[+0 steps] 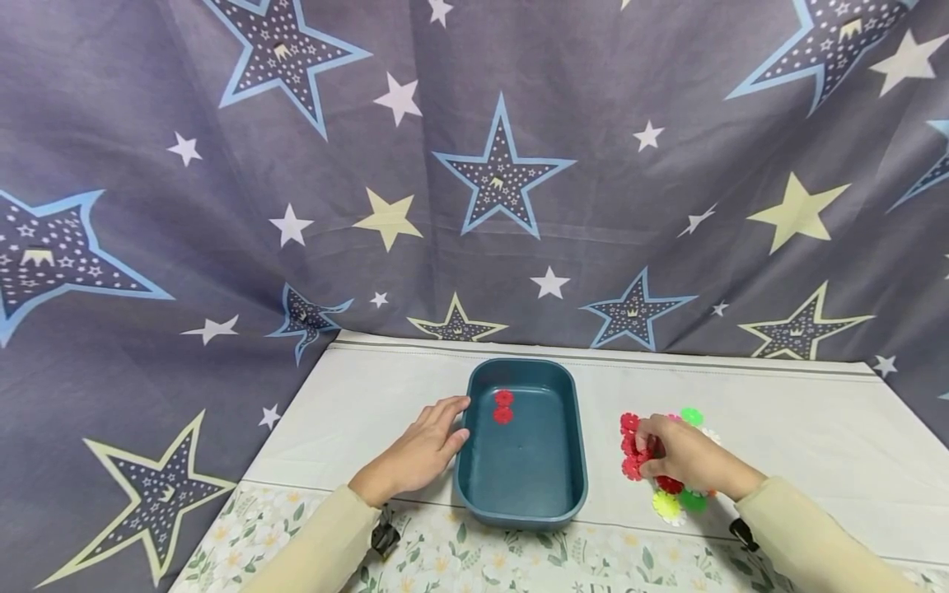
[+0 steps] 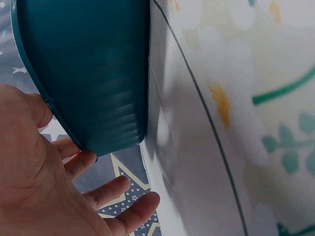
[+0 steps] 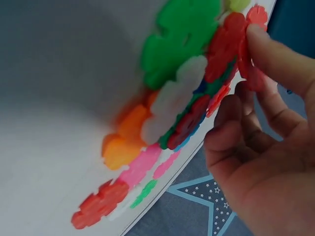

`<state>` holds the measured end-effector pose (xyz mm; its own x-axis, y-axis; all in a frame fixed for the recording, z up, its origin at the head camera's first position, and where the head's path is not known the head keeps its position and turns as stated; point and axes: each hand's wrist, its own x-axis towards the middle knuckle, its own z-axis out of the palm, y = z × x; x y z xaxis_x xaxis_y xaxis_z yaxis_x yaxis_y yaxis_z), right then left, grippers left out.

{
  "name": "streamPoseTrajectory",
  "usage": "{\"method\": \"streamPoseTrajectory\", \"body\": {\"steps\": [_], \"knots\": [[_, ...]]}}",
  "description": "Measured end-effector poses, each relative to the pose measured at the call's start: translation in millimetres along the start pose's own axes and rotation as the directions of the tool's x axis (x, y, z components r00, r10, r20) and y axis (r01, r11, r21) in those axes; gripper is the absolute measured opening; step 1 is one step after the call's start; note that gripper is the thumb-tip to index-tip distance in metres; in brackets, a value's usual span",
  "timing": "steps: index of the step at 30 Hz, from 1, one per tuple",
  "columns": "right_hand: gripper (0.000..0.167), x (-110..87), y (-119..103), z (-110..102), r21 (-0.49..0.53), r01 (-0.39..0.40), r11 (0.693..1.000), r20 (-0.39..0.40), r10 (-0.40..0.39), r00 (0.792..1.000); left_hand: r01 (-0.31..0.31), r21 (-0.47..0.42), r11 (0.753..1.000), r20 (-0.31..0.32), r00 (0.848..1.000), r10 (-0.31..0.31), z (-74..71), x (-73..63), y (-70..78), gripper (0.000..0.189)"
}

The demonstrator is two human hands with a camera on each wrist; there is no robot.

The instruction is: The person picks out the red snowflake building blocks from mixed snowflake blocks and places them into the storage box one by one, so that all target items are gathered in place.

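Note:
A dark teal plastic tray (image 1: 522, 520) sits on the table, holding two red flower-shaped discs (image 1: 502, 415) near its far left. Beside its left wall is my left hand (image 1: 417, 455), its relaxed fingers touching the rim; the left wrist view shows thumb and fingertips right at that edge (image 2: 37, 83). To the right of the tray, my right hand (image 1: 689, 457) pinches a red flower-shaped disc (image 3: 254, 78) between thumb and fingers. Under and around this hand lie flower-shaped discs in several colours, including a green one (image 3: 182, 39), a white one (image 3: 174, 101) and an orange one (image 3: 127, 140).
More red discs (image 1: 631, 468) lie in a column on the pile's tray side. A yellow disc (image 1: 666, 504) marks its near edge. The white tablecloth (image 1: 815, 461) has a floral front border. Behind hangs a grey star-patterned curtain (image 1: 474, 263).

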<state>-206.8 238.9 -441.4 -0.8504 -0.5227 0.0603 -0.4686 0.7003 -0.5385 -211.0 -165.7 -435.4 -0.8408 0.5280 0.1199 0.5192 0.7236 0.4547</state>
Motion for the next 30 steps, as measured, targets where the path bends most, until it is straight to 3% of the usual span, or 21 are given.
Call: {"method": "streamPoseTrajectory", "body": {"steps": [4,7,13,18,20,30], "knots": [[0.028,-1.8,-2.5,-3.2,0.024,0.01,1.0,-0.05,-0.009,0.999,-0.001,0.0,1.0,-0.012,1.0,0.001,1.6,0.9,0.1,0.051],[0.025,-1.7,-7.8,-7.9,0.01,0.066,0.998,-0.129,-0.064,0.99,-0.007,-0.009,1.0,-0.031,1.0,0.006,3.2,1.1,-0.3,0.05],[0.028,2.7,-25.5,-14.4,-0.058,0.206,0.977,-0.274,-0.214,0.938,-0.008,-0.018,1.0,-0.045,0.999,0.007,6.2,-0.2,-2.3,0.051],[0.039,7.4,-43.7,-16.1,-0.074,0.311,0.948,-0.316,-0.318,0.894,-0.011,-0.028,1.0,-0.048,0.999,0.01,7.7,-1.1,-3.7,0.054],[0.04,9.3,-50.1,-15.8,-0.088,0.324,0.942,-0.319,-0.335,0.887,-0.01,-0.029,1.0,-0.044,0.999,0.009,8.1,-1.4,-4.3,0.054],[0.044,18.9,-69.5,-10.0,-0.091,0.283,0.955,-0.224,-0.296,0.928,0.008,-0.033,0.999,-0.032,0.999,-0.009,7.1,-2.0,-3.0,0.055]]}}
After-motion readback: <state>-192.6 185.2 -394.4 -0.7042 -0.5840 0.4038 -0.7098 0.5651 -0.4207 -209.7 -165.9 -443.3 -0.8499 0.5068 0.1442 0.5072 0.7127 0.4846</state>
